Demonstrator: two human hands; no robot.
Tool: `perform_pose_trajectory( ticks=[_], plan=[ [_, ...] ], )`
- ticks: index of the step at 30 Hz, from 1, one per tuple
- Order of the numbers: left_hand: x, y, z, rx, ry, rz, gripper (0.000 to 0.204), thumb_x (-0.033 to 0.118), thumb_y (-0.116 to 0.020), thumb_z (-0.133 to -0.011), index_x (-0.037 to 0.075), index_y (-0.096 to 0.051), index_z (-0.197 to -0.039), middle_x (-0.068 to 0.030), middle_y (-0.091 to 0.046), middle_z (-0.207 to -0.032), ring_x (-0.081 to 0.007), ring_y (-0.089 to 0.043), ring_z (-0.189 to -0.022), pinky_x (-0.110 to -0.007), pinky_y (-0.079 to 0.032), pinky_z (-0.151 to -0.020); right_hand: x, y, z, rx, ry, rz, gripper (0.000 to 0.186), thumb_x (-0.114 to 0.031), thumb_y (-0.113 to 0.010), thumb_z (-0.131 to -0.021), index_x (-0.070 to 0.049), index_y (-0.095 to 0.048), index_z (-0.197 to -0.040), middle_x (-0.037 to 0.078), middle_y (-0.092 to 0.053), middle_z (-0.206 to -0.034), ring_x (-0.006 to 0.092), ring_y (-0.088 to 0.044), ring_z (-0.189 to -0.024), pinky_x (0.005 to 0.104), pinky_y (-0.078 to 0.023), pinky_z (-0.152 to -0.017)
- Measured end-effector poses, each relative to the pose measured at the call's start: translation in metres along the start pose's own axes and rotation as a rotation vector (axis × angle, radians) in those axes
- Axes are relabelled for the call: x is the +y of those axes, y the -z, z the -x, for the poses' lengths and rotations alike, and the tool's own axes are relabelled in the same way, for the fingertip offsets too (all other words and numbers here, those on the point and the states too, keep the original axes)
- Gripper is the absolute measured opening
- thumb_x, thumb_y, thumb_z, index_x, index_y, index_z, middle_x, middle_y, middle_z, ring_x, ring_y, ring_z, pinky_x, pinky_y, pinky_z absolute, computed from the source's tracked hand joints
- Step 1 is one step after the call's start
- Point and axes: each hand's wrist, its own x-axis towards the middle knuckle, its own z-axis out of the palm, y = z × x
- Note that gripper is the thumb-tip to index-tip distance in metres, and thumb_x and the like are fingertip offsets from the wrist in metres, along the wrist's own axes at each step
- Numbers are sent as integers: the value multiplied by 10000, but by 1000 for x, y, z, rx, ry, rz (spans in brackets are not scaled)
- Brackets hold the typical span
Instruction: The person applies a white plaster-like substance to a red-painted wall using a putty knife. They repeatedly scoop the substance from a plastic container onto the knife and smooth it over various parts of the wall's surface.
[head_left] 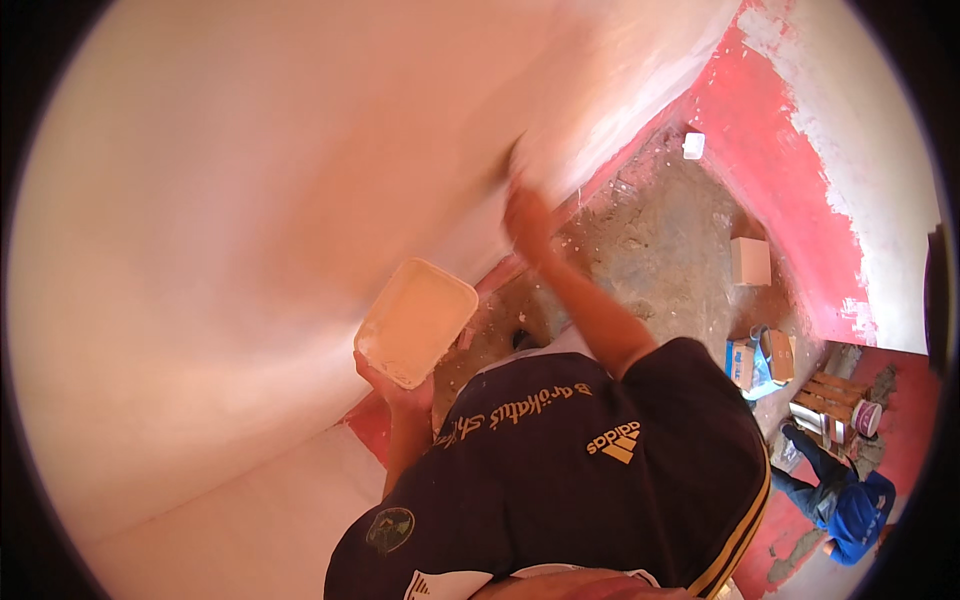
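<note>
My left hand [402, 388] grips a pale rectangular tub [418, 320] from below and holds it close to the wall. A whitish smear coats the tub's inside; how full it is I cannot tell. My right arm reaches forward, and my right hand [527, 222] is closed near the pale pinkish wall [300, 180]. Motion blurs that hand. A thin dark edge juts from its fingers toward the wall, too smeared to name.
A small white container [693, 146] stands on the dirty floor [650, 240] by the far corner. Along the half-red wall [790, 170] are a cardboard box [750, 262], more boxes [775, 352] and a wooden crate [832, 392] beside a bucket [866, 418]. A person in blue [855, 515] is at lower right.
</note>
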Motion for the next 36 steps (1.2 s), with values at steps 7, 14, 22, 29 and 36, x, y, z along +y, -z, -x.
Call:
perform_pose_trajectory(
  ticks=[7,14,22,29,36],
  plan=[
    [-1,42,14,46,151,323,646,633,-314,-1013,169,-463,-1438,-31,-506,-1419,-256,-480,-1331,-454,-440,-1076,85,125,-20,-1,-359,-223,331,-247,-505,-1022,-17,-675,-1188,253,-658,-775,398,-665,-730,504,-460,-612],
    [9,36,14,-34,156,322,530,505,-465,-1020,157,-467,-1420,-60,-522,-1375,-250,-523,-1272,-429,-483,-1015,120,132,-191,336,-76,-98,277,-214,-507,-994,-20,-699,-949,208,-693,-786,424,-658,-698,510,-514,-622],
    [26,-1,48,189,104,73,649,643,-351,-1004,165,-487,-1421,-35,-528,-1409,-254,-489,-1312,-434,-410,-1097,-37,118,59,-22,92,-438,291,-226,-501,-997,-8,-679,-1070,212,-677,-930,400,-658,-896,487,-516,-766],
    [30,12,30,-18,91,116,647,633,-329,-1012,161,-481,-1428,-52,-515,-1420,-268,-482,-1311,-448,-405,-1100,112,185,-187,548,-357,-244,318,-219,-483,-987,12,-701,-971,242,-707,-877,422,-688,-775,479,-541,-718],
    [27,40,46,-34,-6,57,610,565,-414,-1019,151,-380,-1466,-50,-475,-1422,-250,-484,-1286,-438,-444,-1043,-71,118,43,218,152,-517,218,-137,-539,-976,-27,-691,-1087,195,-608,-744,359,-639,-762,423,-534,-692]
  ],
)
